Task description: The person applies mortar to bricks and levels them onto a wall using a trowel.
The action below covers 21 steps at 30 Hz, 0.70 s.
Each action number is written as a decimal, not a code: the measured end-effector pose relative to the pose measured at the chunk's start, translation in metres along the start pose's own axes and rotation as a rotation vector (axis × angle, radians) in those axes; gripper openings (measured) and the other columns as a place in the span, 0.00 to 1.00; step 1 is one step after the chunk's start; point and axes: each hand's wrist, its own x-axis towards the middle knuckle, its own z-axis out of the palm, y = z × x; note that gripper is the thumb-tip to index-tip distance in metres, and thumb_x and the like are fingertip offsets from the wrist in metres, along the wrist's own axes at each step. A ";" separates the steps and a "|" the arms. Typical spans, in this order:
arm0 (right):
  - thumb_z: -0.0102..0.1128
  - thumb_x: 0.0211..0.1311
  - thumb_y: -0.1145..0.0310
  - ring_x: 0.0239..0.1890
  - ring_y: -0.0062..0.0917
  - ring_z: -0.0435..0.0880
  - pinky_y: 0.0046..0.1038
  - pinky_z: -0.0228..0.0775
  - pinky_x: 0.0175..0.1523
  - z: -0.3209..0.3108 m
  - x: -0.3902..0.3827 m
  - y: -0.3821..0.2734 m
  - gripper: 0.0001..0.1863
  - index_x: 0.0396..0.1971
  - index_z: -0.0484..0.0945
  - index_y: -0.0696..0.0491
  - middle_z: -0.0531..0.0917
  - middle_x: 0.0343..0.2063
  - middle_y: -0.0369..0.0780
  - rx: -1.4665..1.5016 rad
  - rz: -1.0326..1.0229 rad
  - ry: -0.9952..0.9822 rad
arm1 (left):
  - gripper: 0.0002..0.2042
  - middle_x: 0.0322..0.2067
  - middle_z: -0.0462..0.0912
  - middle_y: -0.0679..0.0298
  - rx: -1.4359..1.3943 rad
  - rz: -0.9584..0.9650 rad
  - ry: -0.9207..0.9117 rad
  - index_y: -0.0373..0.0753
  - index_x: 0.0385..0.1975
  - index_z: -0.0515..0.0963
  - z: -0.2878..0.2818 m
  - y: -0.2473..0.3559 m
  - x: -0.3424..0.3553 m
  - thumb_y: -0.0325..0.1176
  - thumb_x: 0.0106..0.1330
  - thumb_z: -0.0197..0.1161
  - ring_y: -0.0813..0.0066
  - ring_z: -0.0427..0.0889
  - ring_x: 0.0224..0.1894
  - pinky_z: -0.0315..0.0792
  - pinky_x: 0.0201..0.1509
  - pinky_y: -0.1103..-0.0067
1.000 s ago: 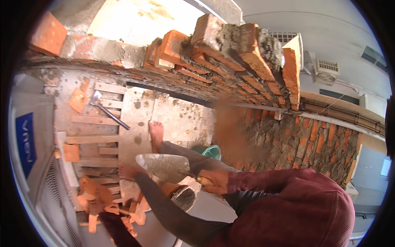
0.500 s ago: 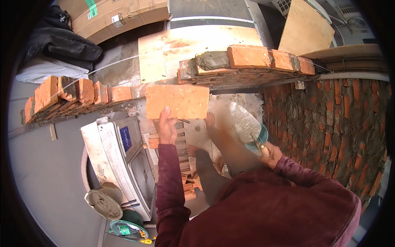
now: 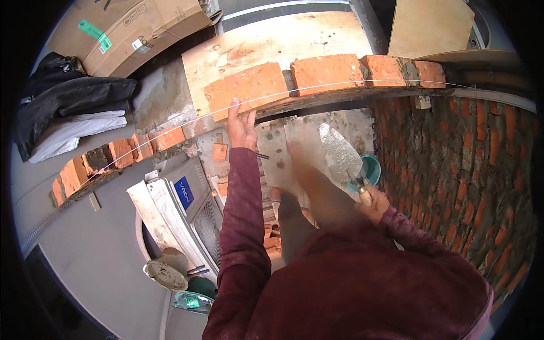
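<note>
My left hand (image 3: 241,127) grips an orange brick (image 3: 246,85) from its near side, at the top of the curving brick wall across the upper middle, left of the other top bricks (image 3: 326,72). A thin white string (image 3: 422,81) runs along that row and crosses the brick near my fingers. My right hand (image 3: 374,207) is closed round the wooden handle of a mortar-coated trowel (image 3: 340,153), held low right of my legs, over the floor beside a teal bucket (image 3: 370,170).
A cardboard box (image 3: 124,34) and dark clothing (image 3: 73,102) lie upper left. Plywood (image 3: 215,51) lies behind the wall. A grey-white appliance (image 3: 181,215), mortar bucket (image 3: 164,275) and green tub (image 3: 192,303) sit lower left. A mortared brick wall (image 3: 453,187) fills the right.
My left hand has lifted a brick from low left and moved it up and forward onto the wall top. My right hand has moved right with the trowel. The view has turned.
</note>
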 end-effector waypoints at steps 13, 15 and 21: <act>0.58 0.58 0.66 0.35 0.54 0.78 0.45 0.68 0.36 0.012 0.064 -0.063 0.19 0.47 0.66 0.56 0.76 0.30 0.54 -0.240 -0.436 0.378 | 0.18 0.50 0.75 0.62 0.021 0.005 -0.034 0.37 0.50 0.71 0.004 -0.011 0.006 0.30 0.60 0.67 0.64 0.73 0.56 0.66 0.65 0.62; 0.57 0.59 0.67 0.35 0.54 0.78 0.46 0.69 0.36 0.019 0.084 -0.080 0.20 0.49 0.65 0.56 0.76 0.33 0.54 -0.340 -0.460 0.470 | 0.20 0.50 0.75 0.64 0.006 -0.021 -0.034 0.38 0.50 0.71 0.001 -0.012 0.006 0.30 0.60 0.68 0.64 0.73 0.56 0.64 0.66 0.61; 0.55 0.60 0.69 0.37 0.53 0.78 0.47 0.72 0.39 0.043 0.121 -0.133 0.23 0.54 0.61 0.55 0.74 0.40 0.53 -0.417 -0.590 0.587 | 0.23 0.51 0.75 0.65 0.105 -0.020 -0.032 0.38 0.49 0.71 0.007 -0.006 0.010 0.31 0.55 0.72 0.70 0.72 0.56 0.62 0.67 0.62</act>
